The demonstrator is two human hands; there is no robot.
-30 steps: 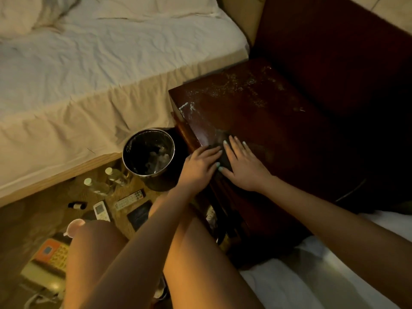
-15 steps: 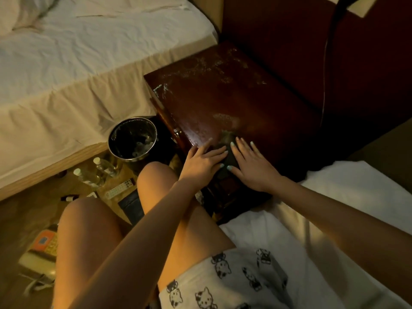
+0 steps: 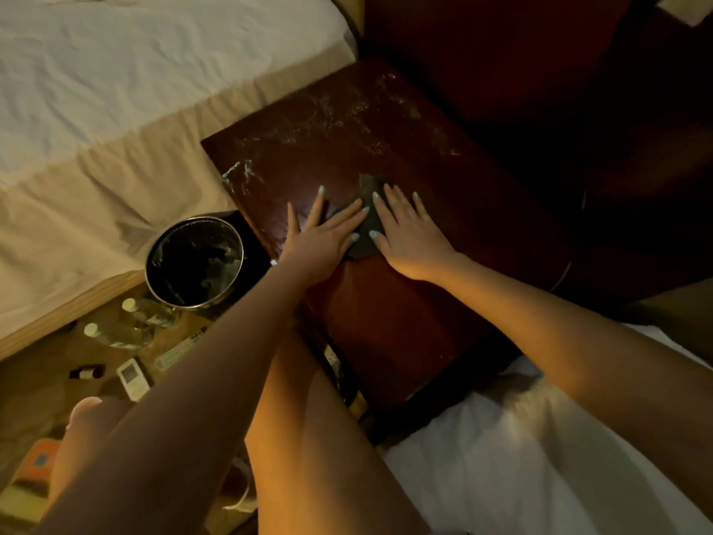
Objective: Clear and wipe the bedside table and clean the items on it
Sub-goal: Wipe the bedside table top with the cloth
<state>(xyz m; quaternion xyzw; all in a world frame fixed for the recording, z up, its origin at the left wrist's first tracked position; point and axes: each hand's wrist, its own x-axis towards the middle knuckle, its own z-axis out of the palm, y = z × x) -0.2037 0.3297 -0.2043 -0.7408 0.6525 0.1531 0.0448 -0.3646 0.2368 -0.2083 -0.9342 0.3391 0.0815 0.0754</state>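
Note:
The dark red-brown bedside table [image 3: 405,322] fills the middle of the head view, its far half streaked with pale dust and smears. A small dark cloth [image 3: 368,222] lies flat on the tabletop. My left hand [image 3: 324,241] and my right hand [image 3: 409,233] press down on it side by side with straight, spread fingers. Most of the cloth is hidden under my palms; only its far corner and middle strip show.
A round metal bin [image 3: 195,262] stands on the floor left of the table. Two bottles [image 3: 135,310], two remotes [image 3: 133,376], a small dark bottle and a phone lie on the floor. A bed [image 3: 135,90] runs along the left; white bedding [image 3: 521,457] is at lower right.
Both hands have slid the cloth away from the table's near edge toward its middle. My left fingers have spread wider. The view has shifted with my head.

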